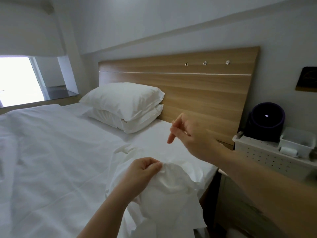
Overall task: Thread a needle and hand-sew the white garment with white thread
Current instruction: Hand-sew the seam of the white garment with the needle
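Note:
The white garment [171,194] lies bunched over the near right edge of the bed. My left hand [142,172] pinches a fold of it between thumb and fingers and lifts it a little. My right hand [190,134] is raised above and beyond the garment, level with the headboard's base. Its thumb and forefinger are pinched together at the top on something thin, seemingly the needle [173,121], while another finger points down. The thread between hand and cloth is too fine to see. A spool of white thread [288,150] lies on the bedside basket at the right.
The bed [51,160] has white sheets, with two stacked pillows [125,107] against a wooden headboard [197,93]. To the right stands a white perforated basket [260,155], a small white tray [298,143] and a dark purple round device [266,122]. A bright window [17,79] is far left.

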Demonstrator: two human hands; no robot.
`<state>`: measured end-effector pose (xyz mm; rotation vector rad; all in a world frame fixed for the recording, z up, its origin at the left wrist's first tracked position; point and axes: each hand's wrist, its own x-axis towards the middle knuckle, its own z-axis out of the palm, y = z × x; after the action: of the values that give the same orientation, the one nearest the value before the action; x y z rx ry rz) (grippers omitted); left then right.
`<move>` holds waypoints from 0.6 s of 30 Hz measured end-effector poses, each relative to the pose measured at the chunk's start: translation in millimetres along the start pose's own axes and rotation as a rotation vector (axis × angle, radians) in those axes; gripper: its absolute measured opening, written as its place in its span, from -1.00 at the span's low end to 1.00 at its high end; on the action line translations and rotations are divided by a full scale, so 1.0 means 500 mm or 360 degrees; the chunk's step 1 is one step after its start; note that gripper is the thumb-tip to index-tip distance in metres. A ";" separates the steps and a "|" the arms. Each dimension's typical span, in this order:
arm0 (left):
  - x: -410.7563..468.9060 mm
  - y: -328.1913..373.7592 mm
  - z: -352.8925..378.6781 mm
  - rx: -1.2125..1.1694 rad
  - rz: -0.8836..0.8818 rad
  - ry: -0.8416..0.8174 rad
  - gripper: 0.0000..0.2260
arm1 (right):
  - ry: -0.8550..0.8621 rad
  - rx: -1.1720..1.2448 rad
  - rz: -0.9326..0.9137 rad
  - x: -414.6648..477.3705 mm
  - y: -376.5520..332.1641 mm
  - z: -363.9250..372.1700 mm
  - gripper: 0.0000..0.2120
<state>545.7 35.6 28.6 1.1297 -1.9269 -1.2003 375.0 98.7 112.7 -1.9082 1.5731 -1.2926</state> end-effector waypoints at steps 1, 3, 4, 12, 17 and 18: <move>0.000 0.003 0.000 0.0013 0.0006 0.0005 -0.85 | -0.0117 -0.0445 -0.0131 0.002 0.012 -0.001 -0.90; 0.001 0.006 -0.002 0.0034 0.0032 0.0018 -0.84 | -0.0472 -0.1082 -0.0132 0.005 0.033 -0.005 -0.90; 0.001 0.008 -0.004 0.0034 0.0048 0.0028 -0.83 | -0.0627 -0.1267 -0.0045 0.004 0.036 -0.009 -0.92; 0.006 -0.004 -0.008 0.0051 0.0023 0.0053 -0.83 | -0.0026 -0.0111 0.0214 0.016 0.002 -0.036 -0.89; 0.010 0.000 0.005 0.0127 -0.0029 0.0057 -0.85 | 0.0042 0.1325 0.0434 0.041 -0.059 -0.048 -0.88; 0.013 0.001 0.006 0.0143 -0.0042 0.0058 -0.86 | 0.0007 0.1276 0.0420 0.043 -0.068 -0.049 -0.88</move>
<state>540.1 31.2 27.9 1.2188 -1.9609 -1.1090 374.7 96.9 159.7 -1.1577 1.0147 -1.4919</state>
